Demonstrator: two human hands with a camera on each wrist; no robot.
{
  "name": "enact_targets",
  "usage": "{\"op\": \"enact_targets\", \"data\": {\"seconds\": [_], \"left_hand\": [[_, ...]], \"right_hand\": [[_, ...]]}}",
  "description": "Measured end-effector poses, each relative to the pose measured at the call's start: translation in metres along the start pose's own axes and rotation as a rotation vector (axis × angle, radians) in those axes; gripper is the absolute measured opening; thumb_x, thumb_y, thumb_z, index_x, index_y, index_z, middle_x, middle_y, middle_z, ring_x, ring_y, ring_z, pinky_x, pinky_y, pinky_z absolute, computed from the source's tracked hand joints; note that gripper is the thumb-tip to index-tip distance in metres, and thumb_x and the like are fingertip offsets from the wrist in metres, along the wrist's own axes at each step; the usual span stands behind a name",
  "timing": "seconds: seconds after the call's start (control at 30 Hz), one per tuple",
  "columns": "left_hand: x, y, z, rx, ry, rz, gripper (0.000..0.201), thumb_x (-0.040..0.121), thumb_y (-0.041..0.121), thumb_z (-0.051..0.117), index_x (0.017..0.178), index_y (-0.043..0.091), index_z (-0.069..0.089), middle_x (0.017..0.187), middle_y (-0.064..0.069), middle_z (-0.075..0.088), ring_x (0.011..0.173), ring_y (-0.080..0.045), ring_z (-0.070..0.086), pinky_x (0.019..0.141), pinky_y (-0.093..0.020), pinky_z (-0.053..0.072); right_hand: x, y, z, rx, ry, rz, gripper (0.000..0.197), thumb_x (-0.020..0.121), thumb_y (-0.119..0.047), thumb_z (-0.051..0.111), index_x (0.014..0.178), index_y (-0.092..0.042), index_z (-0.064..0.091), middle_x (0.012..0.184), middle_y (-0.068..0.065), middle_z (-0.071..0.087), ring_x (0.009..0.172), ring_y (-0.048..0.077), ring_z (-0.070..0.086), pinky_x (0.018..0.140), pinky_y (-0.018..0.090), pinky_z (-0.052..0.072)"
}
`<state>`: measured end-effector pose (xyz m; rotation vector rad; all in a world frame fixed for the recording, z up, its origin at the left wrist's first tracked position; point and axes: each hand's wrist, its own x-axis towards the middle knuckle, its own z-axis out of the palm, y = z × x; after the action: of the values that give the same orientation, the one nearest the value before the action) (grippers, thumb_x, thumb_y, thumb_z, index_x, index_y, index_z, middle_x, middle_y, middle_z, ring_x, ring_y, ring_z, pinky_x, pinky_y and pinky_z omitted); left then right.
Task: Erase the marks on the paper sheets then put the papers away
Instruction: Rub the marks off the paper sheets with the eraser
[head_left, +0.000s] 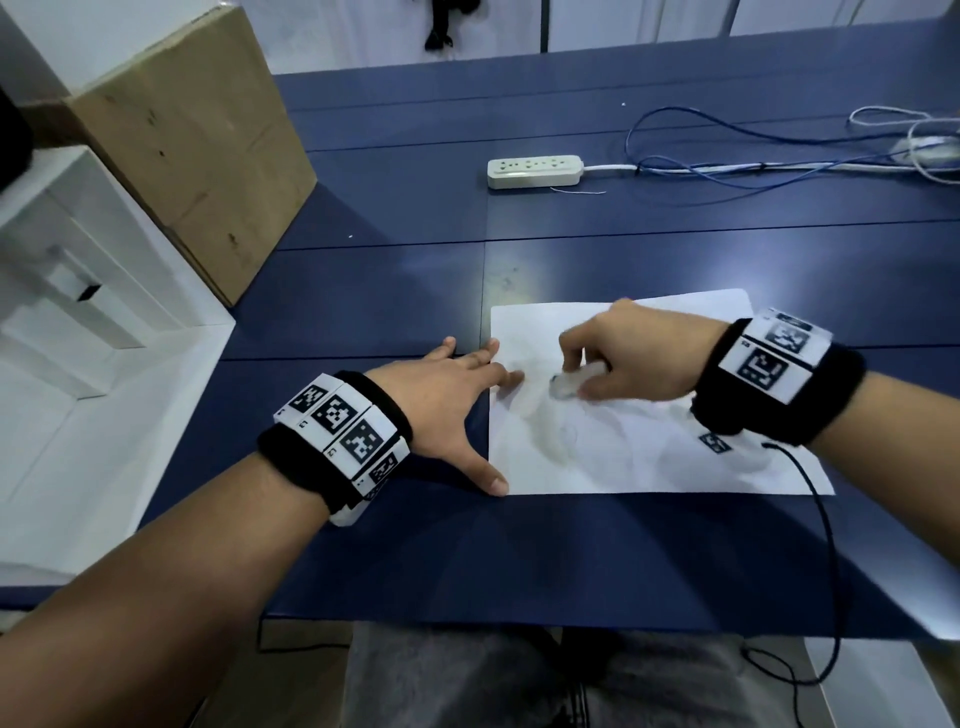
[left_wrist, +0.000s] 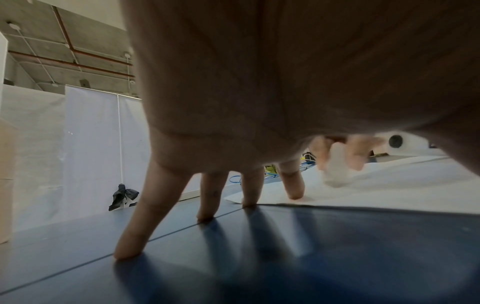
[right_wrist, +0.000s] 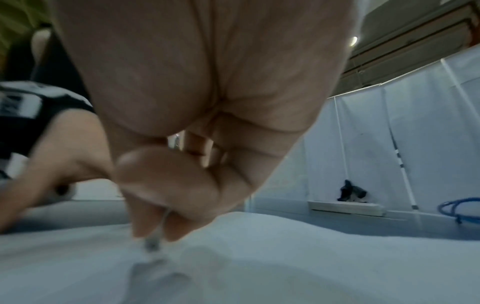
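Observation:
A white paper sheet (head_left: 649, 447) with faint grey pencil marks lies on the blue table (head_left: 395, 306), slightly rumpled. My right hand (head_left: 618, 358) pinches a white eraser (head_left: 563, 385) and holds its tip against the paper's upper left part; the eraser is blurred. From the right wrist the eraser (right_wrist: 153, 242) pokes out below the fingertips onto the paper (right_wrist: 285, 257). My left hand (head_left: 452, 405) lies flat with fingers spread, straddling the paper's left edge: index fingertip and thumb press the sheet, the other fingers rest on the table. The left wrist view shows these fingers (left_wrist: 293, 185) and the eraser (left_wrist: 335, 170).
A cardboard box (head_left: 192, 135) stands at the back left beside a white shelf unit (head_left: 78, 291). A white power strip (head_left: 535, 171) with blue and white cables (head_left: 779, 156) lies at the back right. A black wire (head_left: 826, 545) hangs from my right wristband over the table's front edge.

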<state>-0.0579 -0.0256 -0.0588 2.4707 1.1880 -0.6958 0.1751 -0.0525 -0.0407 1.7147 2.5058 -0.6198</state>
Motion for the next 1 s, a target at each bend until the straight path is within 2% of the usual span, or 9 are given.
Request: {"op": "enact_targets", "data": {"seconds": [0.07, 0.13, 0.2, 0.33, 0.43, 0.57, 0.67, 0.8, 1.0], "left_hand": [[0.000, -0.001, 0.001, -0.001, 0.004, 0.004, 0.130, 0.045, 0.087, 0.070, 0.152, 0.047, 0.007, 0.161, 0.019, -0.014, 0.150, -0.031, -0.010, 0.110, -0.063, 0.031], [0.000, -0.001, 0.000, -0.007, -0.003, 0.005, 0.130, 0.046, 0.086, 0.071, 0.151, 0.048, 0.006, 0.161, 0.019, -0.014, 0.150, -0.031, -0.010, 0.111, -0.062, 0.030], [0.002, 0.000, 0.001, -0.005, -0.004, 0.007, 0.131, 0.046, 0.086, 0.072, 0.152, 0.046, 0.007, 0.162, 0.017, -0.013, 0.150, -0.032, -0.010, 0.112, -0.061, 0.029], [-0.001, 0.001, -0.001, -0.012, 0.003, 0.002, 0.128, 0.047, 0.084, 0.072, 0.152, 0.046, 0.010, 0.162, 0.017, -0.012, 0.150, -0.031, -0.009, 0.114, -0.058, 0.028], [-0.002, 0.002, -0.001, -0.005, 0.013, 0.009, 0.128, 0.048, 0.084, 0.072, 0.152, 0.045, 0.009, 0.162, 0.017, -0.012, 0.150, -0.032, -0.009, 0.114, -0.058, 0.028], [-0.001, 0.001, -0.001, -0.007, 0.005, 0.005, 0.129, 0.048, 0.084, 0.072, 0.152, 0.047, 0.007, 0.162, 0.017, -0.013, 0.150, -0.032, -0.010, 0.113, -0.060, 0.027], [-0.001, 0.002, -0.002, 0.001, -0.002, -0.002, 0.130, 0.048, 0.084, 0.073, 0.153, 0.044, 0.008, 0.162, 0.017, -0.013, 0.150, -0.031, -0.010, 0.114, -0.059, 0.027], [-0.002, 0.003, -0.002, -0.003, 0.000, -0.005, 0.128, 0.048, 0.083, 0.073, 0.153, 0.044, 0.009, 0.162, 0.017, -0.013, 0.150, -0.031, -0.010, 0.113, -0.059, 0.027], [-0.001, 0.001, -0.001, -0.009, -0.004, -0.007, 0.130, 0.047, 0.084, 0.073, 0.152, 0.047, 0.006, 0.161, 0.019, -0.015, 0.150, -0.030, -0.011, 0.111, -0.062, 0.030]], "right_hand": [[-0.011, -0.010, 0.004, 0.090, -0.187, -0.083, 0.015, 0.083, -0.020, 0.072, 0.096, -0.017, 0.066, 0.064, -0.004, 0.062, 0.044, 0.002, 0.053, 0.048, 0.019, 0.046], [-0.014, -0.013, 0.004, 0.121, -0.310, -0.090, 0.017, 0.083, -0.019, 0.074, 0.099, -0.018, 0.068, 0.063, -0.001, 0.061, 0.036, 0.004, 0.050, 0.044, 0.026, 0.050], [-0.008, -0.009, 0.001, 0.060, -0.237, -0.057, 0.016, 0.084, -0.024, 0.072, 0.098, -0.020, 0.067, 0.063, -0.004, 0.062, 0.039, 0.008, 0.053, 0.044, 0.031, 0.054], [0.009, 0.009, -0.005, -0.041, 0.014, 0.099, 0.019, 0.084, -0.041, 0.063, 0.096, -0.026, 0.061, 0.072, -0.008, 0.054, 0.074, 0.028, 0.063, 0.068, 0.041, 0.057], [-0.002, 0.005, -0.001, -0.018, -0.016, -0.026, 0.011, 0.083, -0.031, 0.067, 0.090, -0.025, 0.061, 0.065, -0.011, 0.055, 0.066, 0.016, 0.058, 0.062, 0.029, 0.051], [-0.016, -0.010, 0.008, 0.073, -0.272, -0.142, 0.012, 0.083, -0.025, 0.074, 0.089, -0.023, 0.065, 0.064, -0.001, 0.064, 0.046, 0.006, 0.052, 0.044, 0.020, 0.047], [-0.001, -0.002, 0.004, -0.031, -0.129, -0.073, 0.013, 0.082, -0.029, 0.071, 0.092, -0.028, 0.063, 0.063, -0.009, 0.057, 0.059, 0.009, 0.057, 0.060, 0.035, 0.056], [0.010, 0.010, -0.003, -0.077, 0.037, 0.052, 0.013, 0.086, -0.036, 0.066, 0.092, -0.027, 0.057, 0.071, -0.011, 0.051, 0.069, 0.004, 0.048, 0.066, 0.031, 0.045], [-0.021, -0.009, 0.013, 0.153, -0.344, -0.136, 0.013, 0.083, -0.023, 0.073, 0.091, -0.024, 0.062, 0.072, 0.005, 0.068, 0.048, 0.013, 0.055, 0.041, 0.025, 0.048]]}}
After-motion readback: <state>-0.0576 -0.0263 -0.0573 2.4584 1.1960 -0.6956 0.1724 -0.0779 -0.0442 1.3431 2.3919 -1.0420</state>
